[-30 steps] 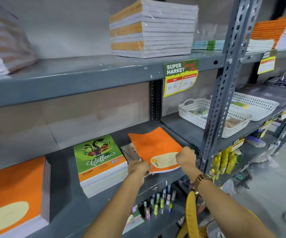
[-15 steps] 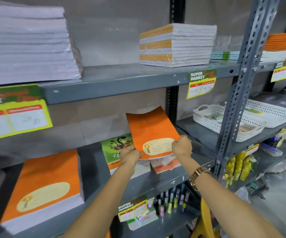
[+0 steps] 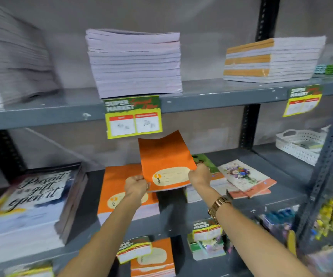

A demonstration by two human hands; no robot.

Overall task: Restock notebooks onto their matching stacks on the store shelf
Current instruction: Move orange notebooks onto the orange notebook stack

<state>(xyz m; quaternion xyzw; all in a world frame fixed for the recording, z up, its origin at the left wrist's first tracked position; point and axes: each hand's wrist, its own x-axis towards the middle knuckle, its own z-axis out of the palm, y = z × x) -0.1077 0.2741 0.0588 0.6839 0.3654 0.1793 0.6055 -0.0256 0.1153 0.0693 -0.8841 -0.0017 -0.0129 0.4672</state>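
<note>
Both my hands hold a thin orange notebook with a cream oval label, tilted up above the middle shelf. My left hand grips its lower left corner. My right hand, with a gold watch on the wrist, grips its lower right edge. Directly below and to the left lies a stack of matching orange notebooks. A green notebook stack lies to the right, partly hidden behind my right hand. A floral notebook lies further right.
A "Present gift open it" notebook stack fills the left of the shelf. A price tag hangs from the upper shelf just above the held notebook. White stacks sit up there. A white basket and a steel upright stand at right.
The orange notebook has been lifted off the right side of the shelf and carried left, past the green stack, to above the matching orange stack. The view has swung left.
</note>
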